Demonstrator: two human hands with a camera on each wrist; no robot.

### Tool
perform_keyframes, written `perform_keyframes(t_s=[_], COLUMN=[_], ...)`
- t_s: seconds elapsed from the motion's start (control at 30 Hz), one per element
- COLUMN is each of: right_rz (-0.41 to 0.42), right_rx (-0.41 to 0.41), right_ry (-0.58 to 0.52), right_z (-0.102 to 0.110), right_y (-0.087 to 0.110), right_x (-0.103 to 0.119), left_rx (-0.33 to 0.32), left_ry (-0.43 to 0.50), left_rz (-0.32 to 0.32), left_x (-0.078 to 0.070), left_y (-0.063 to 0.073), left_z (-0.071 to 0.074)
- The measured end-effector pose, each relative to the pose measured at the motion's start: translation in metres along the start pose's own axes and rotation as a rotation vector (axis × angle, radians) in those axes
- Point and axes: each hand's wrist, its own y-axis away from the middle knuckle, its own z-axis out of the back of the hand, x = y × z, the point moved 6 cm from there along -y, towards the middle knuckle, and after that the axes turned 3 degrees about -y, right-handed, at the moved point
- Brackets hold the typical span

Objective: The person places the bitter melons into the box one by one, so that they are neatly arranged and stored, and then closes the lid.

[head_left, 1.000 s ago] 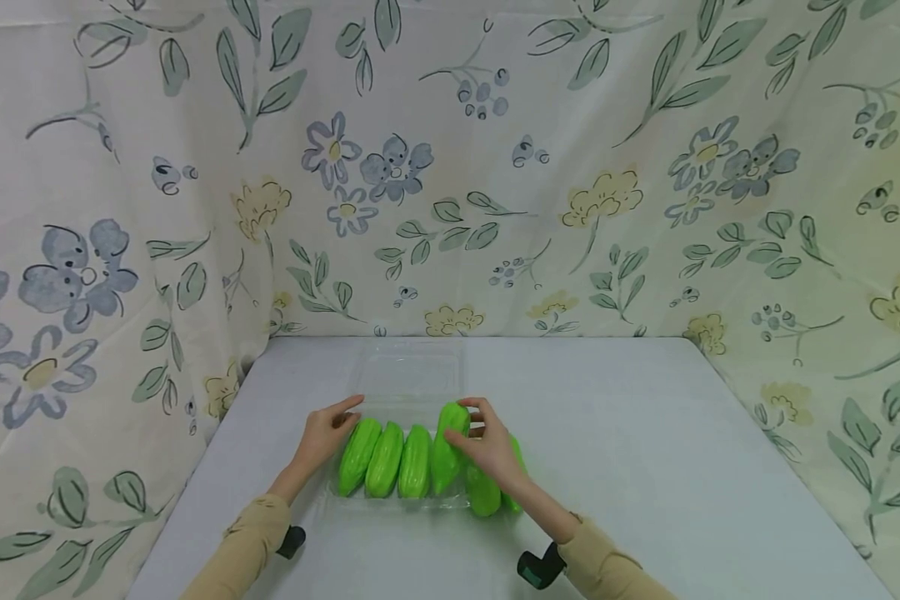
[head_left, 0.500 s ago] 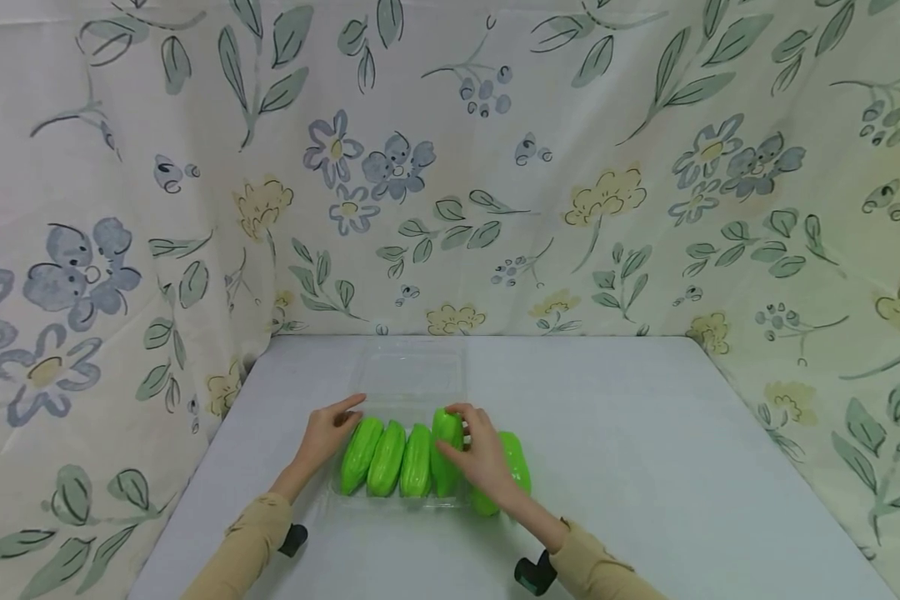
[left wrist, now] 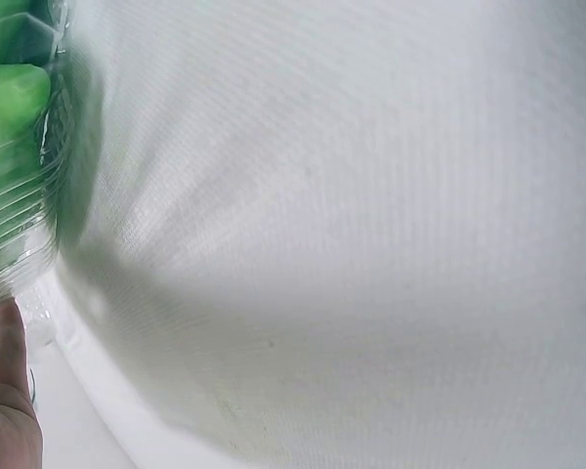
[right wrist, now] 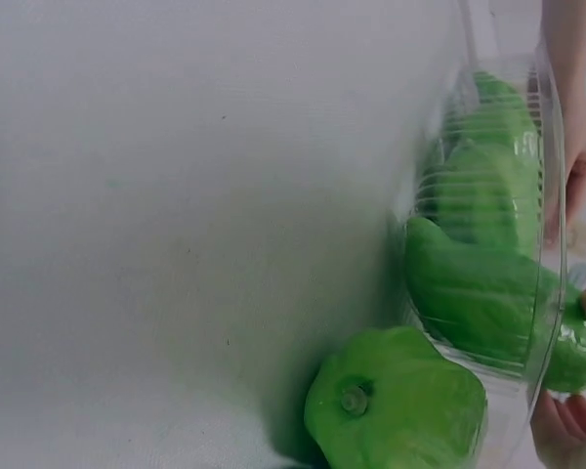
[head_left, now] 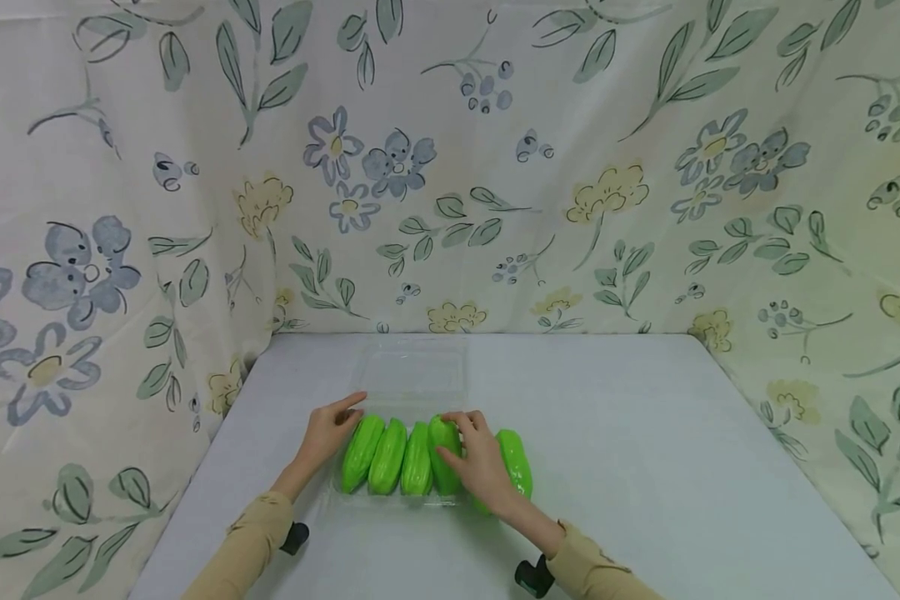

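A clear plastic clamshell container lies with its lid folded back. Several bright green ridged gourds stand side by side in its base. My left hand holds the back left corner of the base, thumb and forefinger apart; its fingertips meet the ribbed wall in the left wrist view. With fingers at its top and thumb on its near face, my right hand grips the rightmost gourd in the row, which slants across the rim in the right wrist view.
Another green gourd lies on the white table right of the container, partly behind the right hand. A gourd with a stem end sits against the container's outer wall. A flowered curtain hangs behind the table.
My right hand has moved slightly left and down with the gourd, which now sits lower in the base beside the others. The left hand stays at the corner.
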Motion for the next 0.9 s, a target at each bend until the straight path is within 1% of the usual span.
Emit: perform_keyframes(t_s=[0.3, 0.5, 0.6, 0.73, 0.83, 0.9], right_rz=[-0.011, 0.033, 0.036, 0.049, 0.064, 0.068], right_rx=[-0.037, -0.086, -0.099, -0.093, -0.086, -0.077], right_ry=[0.056, 0.12, 0.19, 0.305, 0.352, 0.363], right_z=[0.0, -0.003, -0.006, -0.01, -0.012, -0.012], right_y=[0.0, -0.003, -0.005, -0.007, -0.01, -0.011], right_x=[0.001, 0.003, 0.002, 0.001, 0.002, 0.003], left_rx=[0.004, 0.006, 0.011, 0.016, 0.013, 0.008], left_ry=[-0.002, 0.01, 0.016, 0.021, 0.015, 0.006], left_rz=[-0.005, -0.016, -0.009, -0.003, -0.007, -0.006], left_x=[0.001, 0.001, 0.0, 0.0, -0.001, -0.001], left_y=[-0.001, -0.001, 0.0, 0.0, 0.0, 0.0], left_z=[0.0, 0.0, 0.0, 0.0, 0.0, 0.0])
